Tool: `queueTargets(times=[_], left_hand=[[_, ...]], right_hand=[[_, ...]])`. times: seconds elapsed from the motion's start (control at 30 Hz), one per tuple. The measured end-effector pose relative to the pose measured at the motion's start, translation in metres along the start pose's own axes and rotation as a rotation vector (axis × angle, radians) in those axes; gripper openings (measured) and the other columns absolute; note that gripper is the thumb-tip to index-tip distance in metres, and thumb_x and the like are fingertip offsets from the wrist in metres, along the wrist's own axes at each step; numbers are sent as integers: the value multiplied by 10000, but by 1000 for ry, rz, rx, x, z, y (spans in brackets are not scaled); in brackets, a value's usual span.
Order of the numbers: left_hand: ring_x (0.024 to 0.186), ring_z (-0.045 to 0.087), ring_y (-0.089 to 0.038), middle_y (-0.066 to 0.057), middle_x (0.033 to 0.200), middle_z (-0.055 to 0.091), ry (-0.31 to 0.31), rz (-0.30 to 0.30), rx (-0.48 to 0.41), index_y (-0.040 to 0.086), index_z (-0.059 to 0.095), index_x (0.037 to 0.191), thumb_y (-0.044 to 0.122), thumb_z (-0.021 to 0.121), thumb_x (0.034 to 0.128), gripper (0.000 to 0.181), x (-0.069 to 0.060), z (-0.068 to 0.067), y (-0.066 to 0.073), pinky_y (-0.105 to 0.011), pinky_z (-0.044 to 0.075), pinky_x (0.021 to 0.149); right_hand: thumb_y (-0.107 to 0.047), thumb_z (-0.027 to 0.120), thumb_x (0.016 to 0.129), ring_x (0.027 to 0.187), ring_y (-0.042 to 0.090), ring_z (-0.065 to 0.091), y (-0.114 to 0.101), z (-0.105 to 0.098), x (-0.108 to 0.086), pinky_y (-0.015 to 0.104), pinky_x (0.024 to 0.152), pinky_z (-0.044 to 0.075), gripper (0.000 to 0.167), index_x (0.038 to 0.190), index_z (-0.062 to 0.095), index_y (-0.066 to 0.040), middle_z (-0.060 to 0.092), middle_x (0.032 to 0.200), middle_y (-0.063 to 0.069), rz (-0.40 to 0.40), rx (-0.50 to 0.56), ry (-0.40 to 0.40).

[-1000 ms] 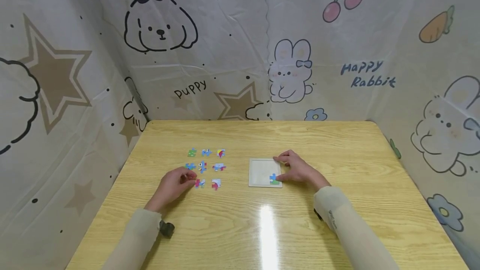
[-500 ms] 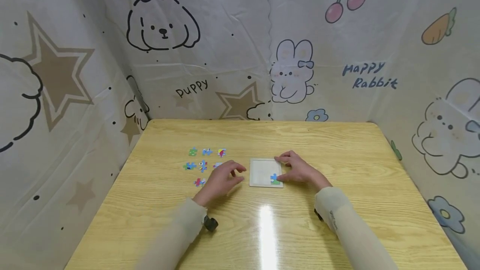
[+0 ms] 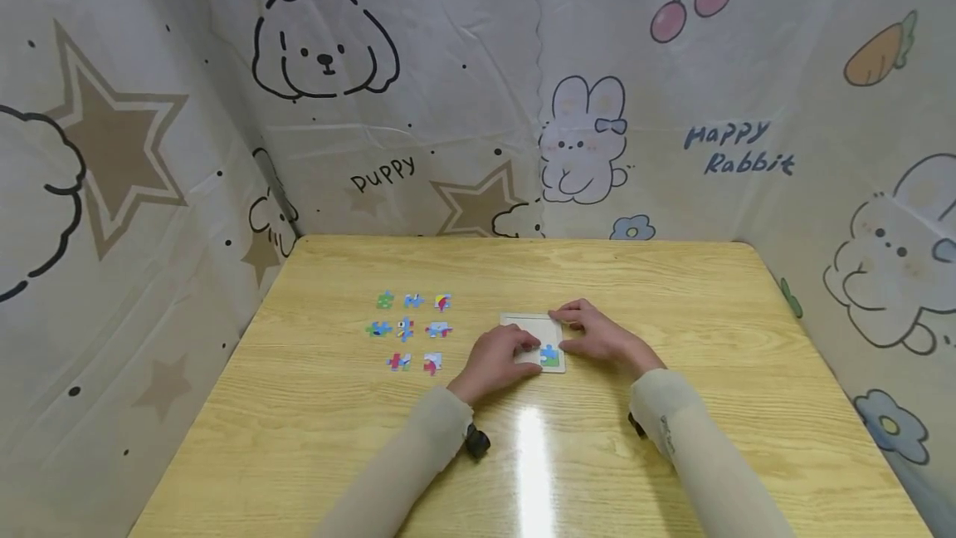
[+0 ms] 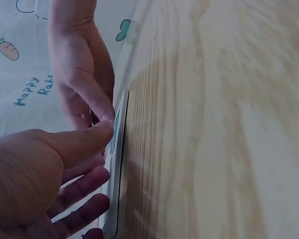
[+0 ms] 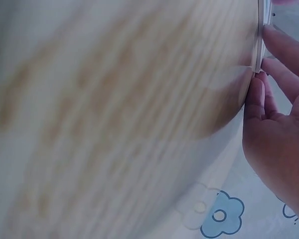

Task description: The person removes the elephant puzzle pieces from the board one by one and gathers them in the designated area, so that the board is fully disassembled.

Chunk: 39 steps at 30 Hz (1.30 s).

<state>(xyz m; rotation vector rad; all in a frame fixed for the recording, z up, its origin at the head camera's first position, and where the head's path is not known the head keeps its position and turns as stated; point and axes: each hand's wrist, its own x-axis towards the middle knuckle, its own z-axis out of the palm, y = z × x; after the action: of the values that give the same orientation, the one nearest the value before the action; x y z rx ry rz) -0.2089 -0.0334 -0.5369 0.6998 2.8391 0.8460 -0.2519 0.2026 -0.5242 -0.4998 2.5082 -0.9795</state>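
Note:
A small pale square puzzle tray (image 3: 526,317) lies on the table with a blue-and-green jigsaw piece (image 3: 549,355) at its near right corner. My left hand (image 3: 496,359) reaches over the tray's near left side; thumb and fingers are spread beside the piece, and I see nothing between them. Whether they touch the piece is unclear. At the tray's right side, my right hand (image 3: 601,339) touches the edge with its fingertips. The left wrist view shows the left thumb (image 4: 92,142) close to the tray's side and to the other hand.
Several loose jigsaw pieces lie in rows left of the tray, among them a green one (image 3: 384,300), a bird piece (image 3: 405,328) and a red-and-white one (image 3: 432,362). A patterned curtain (image 3: 463,90) stands behind the wooden table (image 3: 358,447).
My left hand has moved right from the loose pieces to the tray. The right hand stays at the tray's right side, its thumb slightly off the piece now.

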Motion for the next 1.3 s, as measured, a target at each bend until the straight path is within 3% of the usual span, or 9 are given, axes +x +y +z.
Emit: queueTargets(times=[0.27,0.73,0.97,1.3], left_hand=[[893,570,-89,73,1022,721,9,-27,55,234,810,1150,383,852,860,329,7,8,9,-266,438,786],[803,541,-48,125,874,692,36,-122,-128,207,796,1043,297,896,823,258,9,9,10,-254,414,791],[789,529,-55,99,941,685,49,-106,-152,203,760,1039,263,902,818,270,9,8,11,-219,422,742],[802,581,-36,101,976,730,7,-88,-175,188,738,1103,204,862,862,271,12,10,12,-206,458,751]], right_hand=[[-108,675,1007,1367,452,466,0,-2,1,585,1153,386,600,1563,453,-76,392,1489,206,-11,-9,-2],[-99,673,1008,1357,447,465,0,-1,0,583,1151,389,598,1560,448,-55,394,1482,212,-24,-1,2],[-89,682,1001,1354,439,469,-1,0,1,578,1152,390,595,1554,464,-65,398,1468,201,-24,15,2],[-88,676,1006,1356,447,468,1,0,2,582,1149,392,587,1553,466,-68,401,1472,204,-23,18,4]])
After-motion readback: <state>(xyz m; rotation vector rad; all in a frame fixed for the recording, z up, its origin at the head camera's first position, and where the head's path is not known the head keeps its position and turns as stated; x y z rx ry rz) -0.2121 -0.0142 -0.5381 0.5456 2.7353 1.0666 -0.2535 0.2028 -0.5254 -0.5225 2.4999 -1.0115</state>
